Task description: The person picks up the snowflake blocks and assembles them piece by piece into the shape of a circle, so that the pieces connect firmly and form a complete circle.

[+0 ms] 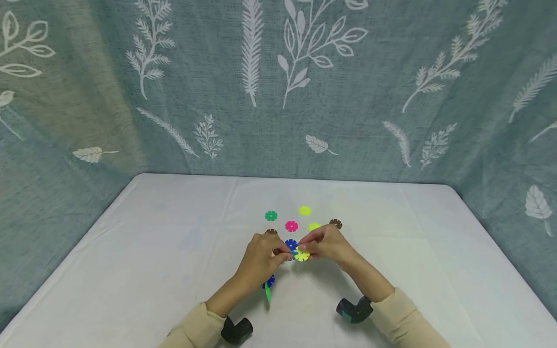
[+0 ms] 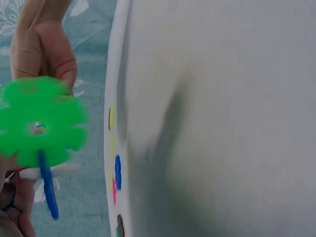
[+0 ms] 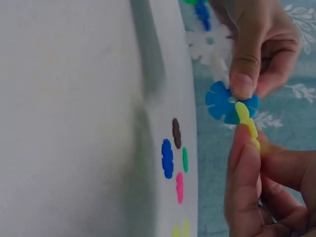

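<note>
Above the table's (image 1: 174,270) near-middle, the left hand (image 1: 260,261) is pinching a linked chain of discs (image 1: 268,285); the right hand (image 1: 327,244) is gripping a yellow disc (image 1: 302,255), slotting against it. Loose discs (image 1: 291,225) are lying beyond, toward the centre.

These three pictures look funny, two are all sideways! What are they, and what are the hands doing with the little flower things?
A person wears three cameras: one on the head, one on each wrist. The big picture looks down from the head; the sideways ones come from the wrists.

The left hand holds a chain of plastic flower discs clipped together: a green disc, dark blue, white, and a light blue disc at the end. The right hand pinches a yellow disc, whose edge meets the light blue one.

Loose discs lie on the white table: green, yellow, pink, blue and brown.
</note>
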The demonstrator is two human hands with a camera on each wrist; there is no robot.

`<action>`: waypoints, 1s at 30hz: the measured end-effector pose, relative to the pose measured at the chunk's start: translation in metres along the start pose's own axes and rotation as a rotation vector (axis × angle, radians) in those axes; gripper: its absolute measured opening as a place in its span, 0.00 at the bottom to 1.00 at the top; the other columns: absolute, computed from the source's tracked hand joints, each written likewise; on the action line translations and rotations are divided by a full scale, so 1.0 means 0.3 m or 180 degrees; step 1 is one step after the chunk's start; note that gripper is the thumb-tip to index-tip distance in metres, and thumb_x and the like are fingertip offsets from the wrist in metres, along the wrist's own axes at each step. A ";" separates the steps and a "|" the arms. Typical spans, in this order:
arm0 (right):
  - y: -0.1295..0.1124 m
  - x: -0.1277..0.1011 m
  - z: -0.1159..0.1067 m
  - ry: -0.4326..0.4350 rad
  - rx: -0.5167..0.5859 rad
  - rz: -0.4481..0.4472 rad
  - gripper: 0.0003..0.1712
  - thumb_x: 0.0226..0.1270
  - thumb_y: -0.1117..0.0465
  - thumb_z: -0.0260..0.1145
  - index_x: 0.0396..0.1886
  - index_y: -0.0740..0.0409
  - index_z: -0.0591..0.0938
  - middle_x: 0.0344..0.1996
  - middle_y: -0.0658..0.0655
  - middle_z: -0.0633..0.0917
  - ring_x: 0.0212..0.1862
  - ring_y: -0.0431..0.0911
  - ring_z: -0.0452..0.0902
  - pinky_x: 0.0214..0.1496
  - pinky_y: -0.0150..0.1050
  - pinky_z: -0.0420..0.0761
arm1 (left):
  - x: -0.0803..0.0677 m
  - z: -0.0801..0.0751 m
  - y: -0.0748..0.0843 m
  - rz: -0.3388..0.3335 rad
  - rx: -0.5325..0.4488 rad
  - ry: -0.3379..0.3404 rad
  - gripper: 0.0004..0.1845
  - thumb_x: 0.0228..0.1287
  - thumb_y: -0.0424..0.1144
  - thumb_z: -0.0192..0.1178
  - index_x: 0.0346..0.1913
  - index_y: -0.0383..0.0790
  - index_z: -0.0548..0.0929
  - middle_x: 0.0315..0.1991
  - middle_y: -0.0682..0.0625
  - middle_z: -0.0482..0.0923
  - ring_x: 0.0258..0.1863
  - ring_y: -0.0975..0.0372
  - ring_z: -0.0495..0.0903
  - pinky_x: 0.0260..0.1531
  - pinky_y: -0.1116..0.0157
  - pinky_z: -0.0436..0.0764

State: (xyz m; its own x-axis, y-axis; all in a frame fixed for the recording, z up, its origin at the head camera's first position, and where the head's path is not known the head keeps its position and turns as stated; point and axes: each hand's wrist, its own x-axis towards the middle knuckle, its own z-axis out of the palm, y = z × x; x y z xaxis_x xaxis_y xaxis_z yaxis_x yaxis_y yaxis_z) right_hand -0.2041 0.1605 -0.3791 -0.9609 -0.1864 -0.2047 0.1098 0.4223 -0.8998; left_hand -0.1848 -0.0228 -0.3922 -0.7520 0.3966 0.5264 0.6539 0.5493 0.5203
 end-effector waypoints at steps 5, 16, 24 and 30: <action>0.014 0.017 0.006 -0.0009 0.0064 -0.0121 0.11 0.55 0.65 0.68 0.36 0.68 0.82 0.23 0.55 0.85 0.23 0.38 0.77 0.30 0.34 0.81 | 0.013 -0.030 -0.007 -0.0273 -0.0252 -0.0448 0.04 0.43 0.35 0.71 0.23 0.39 0.86 0.19 0.54 0.81 0.23 0.69 0.76 0.30 0.73 0.72; 0.010 0.021 0.026 -0.0243 0.0182 -0.0255 0.14 0.54 0.62 0.69 0.37 0.69 0.81 0.22 0.56 0.86 0.22 0.39 0.78 0.30 0.37 0.81 | 0.053 -0.054 -0.059 -0.1216 -0.1071 -0.1107 0.09 0.57 0.37 0.63 0.33 0.32 0.86 0.28 0.45 0.84 0.27 0.66 0.79 0.30 0.72 0.76; 0.008 0.025 0.045 -0.0360 0.0271 -0.0324 0.15 0.57 0.61 0.67 0.39 0.69 0.81 0.21 0.51 0.84 0.22 0.38 0.78 0.30 0.35 0.80 | 0.044 -0.053 -0.072 -0.1322 -0.1479 -0.1281 0.11 0.55 0.35 0.64 0.32 0.26 0.85 0.26 0.39 0.84 0.26 0.63 0.81 0.30 0.68 0.77; 0.017 0.043 0.031 -0.0026 0.0170 -0.0282 0.17 0.61 0.58 0.64 0.46 0.63 0.82 0.29 0.54 0.82 0.23 0.39 0.74 0.26 0.31 0.72 | 0.040 -0.063 -0.082 -0.1958 -0.1390 -0.1023 0.09 0.54 0.36 0.65 0.30 0.31 0.86 0.27 0.46 0.84 0.28 0.65 0.80 0.36 0.65 0.77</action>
State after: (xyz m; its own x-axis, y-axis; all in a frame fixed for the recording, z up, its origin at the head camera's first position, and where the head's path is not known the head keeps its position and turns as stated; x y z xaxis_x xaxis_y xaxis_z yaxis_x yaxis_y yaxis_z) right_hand -0.2136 0.1519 -0.3900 -0.9654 -0.2282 -0.1262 0.0380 0.3559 -0.9337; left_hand -0.2084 -0.0455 -0.3860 -0.9304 0.3456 -0.1224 0.0402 0.4279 0.9029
